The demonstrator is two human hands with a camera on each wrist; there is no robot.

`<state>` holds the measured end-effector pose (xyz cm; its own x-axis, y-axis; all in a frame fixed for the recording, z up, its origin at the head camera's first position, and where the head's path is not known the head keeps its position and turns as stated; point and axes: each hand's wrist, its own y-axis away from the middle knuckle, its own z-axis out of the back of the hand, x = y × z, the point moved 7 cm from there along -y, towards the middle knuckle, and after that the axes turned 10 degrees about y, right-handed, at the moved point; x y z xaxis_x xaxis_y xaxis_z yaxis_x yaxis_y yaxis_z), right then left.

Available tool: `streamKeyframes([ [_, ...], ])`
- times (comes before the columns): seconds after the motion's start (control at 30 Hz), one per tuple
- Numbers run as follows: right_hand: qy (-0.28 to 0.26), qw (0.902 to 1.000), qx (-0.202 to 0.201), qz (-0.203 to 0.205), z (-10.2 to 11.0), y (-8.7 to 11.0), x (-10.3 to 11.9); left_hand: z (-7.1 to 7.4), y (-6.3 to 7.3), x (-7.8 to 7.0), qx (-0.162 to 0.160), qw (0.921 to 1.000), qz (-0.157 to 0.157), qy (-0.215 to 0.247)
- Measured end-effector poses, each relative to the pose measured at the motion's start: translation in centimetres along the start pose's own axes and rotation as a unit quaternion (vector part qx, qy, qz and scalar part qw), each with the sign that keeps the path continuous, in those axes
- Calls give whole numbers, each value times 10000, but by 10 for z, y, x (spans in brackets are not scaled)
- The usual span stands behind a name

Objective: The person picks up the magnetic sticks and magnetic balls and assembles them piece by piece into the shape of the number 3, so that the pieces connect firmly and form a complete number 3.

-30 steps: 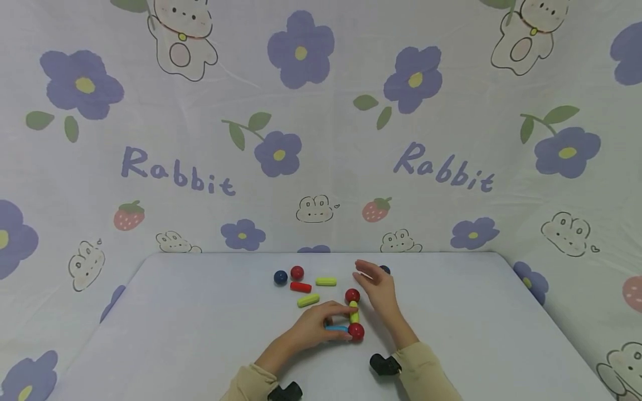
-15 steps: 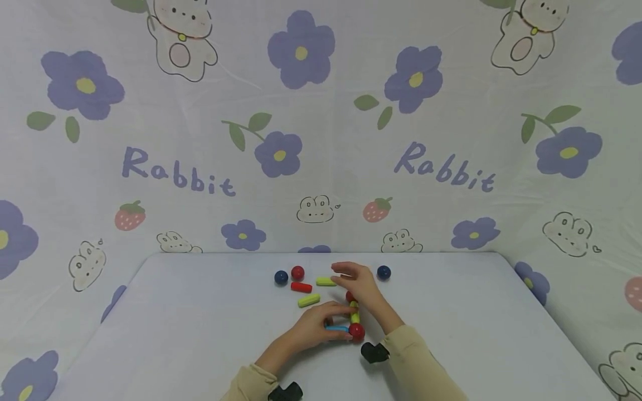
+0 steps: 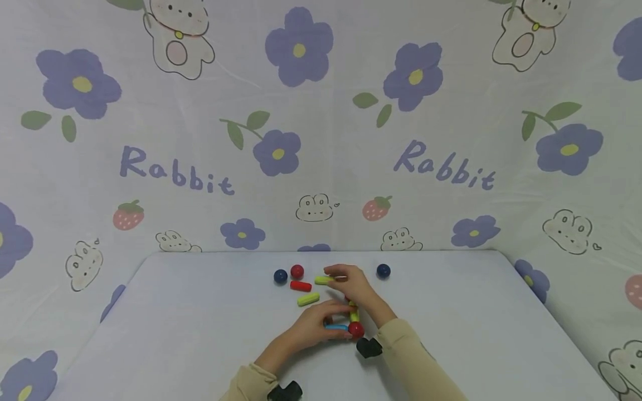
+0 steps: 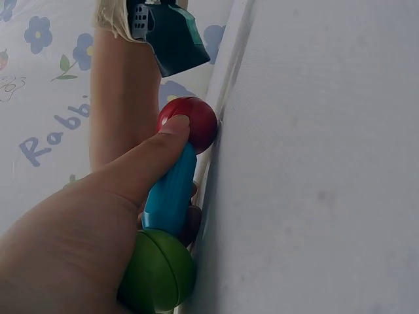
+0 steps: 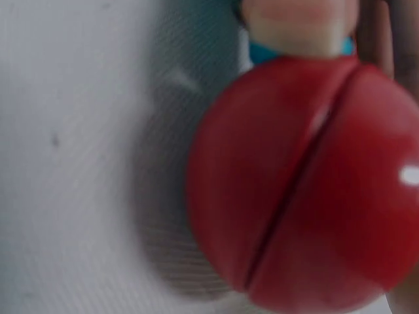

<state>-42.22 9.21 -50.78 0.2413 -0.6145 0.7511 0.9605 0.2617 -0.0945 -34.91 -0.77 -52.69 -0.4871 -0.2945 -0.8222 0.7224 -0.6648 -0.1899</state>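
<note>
My left hand (image 3: 308,327) grips a joined ball-and-stick toy piece, its thumb on a red ball (image 4: 204,124). A blue stick (image 4: 169,193) runs from that ball to a green ball (image 4: 157,271), which the head view hides. From the same red ball a yellow-green stick (image 3: 354,316) leads away to another red ball, mostly covered by my right hand (image 3: 353,285). That right hand reaches over the back of the piece, its thumb and fingers apart around the right end of a loose yellow-green stick (image 3: 321,280). Up close, the red ball (image 5: 308,190) fills the right wrist view.
Behind and left of the hands lie a dark blue ball (image 3: 280,277), a red ball (image 3: 297,272), a red stick (image 3: 301,286) and another yellow-green stick (image 3: 308,299). One more dark blue ball (image 3: 383,271) sits at the back right of the white table (image 3: 200,323).
My right hand has moved left, from near the right-hand dark blue ball to the loose yellow-green stick, uncovering that ball. The left hand keeps its hold in place.
</note>
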Motion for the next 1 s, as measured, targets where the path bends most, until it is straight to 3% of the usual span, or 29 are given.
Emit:
streamKeyframes([
  [0.33,650,9968,-453,-38,1,-4,0,2,1,-2,-44,9999,135,21],
  [0.53,734,9957,-560,11,4,-3,1,2,2,-2,-57,10000,71,25],
  [0.8,-35,9949,-767,-651,11,0,-14,2,1,-2,-2,9999,76,75],
  [1.0,-661,9880,-915,-1057,14,2,-26,1,1,0,-1,9999,104,75],
])
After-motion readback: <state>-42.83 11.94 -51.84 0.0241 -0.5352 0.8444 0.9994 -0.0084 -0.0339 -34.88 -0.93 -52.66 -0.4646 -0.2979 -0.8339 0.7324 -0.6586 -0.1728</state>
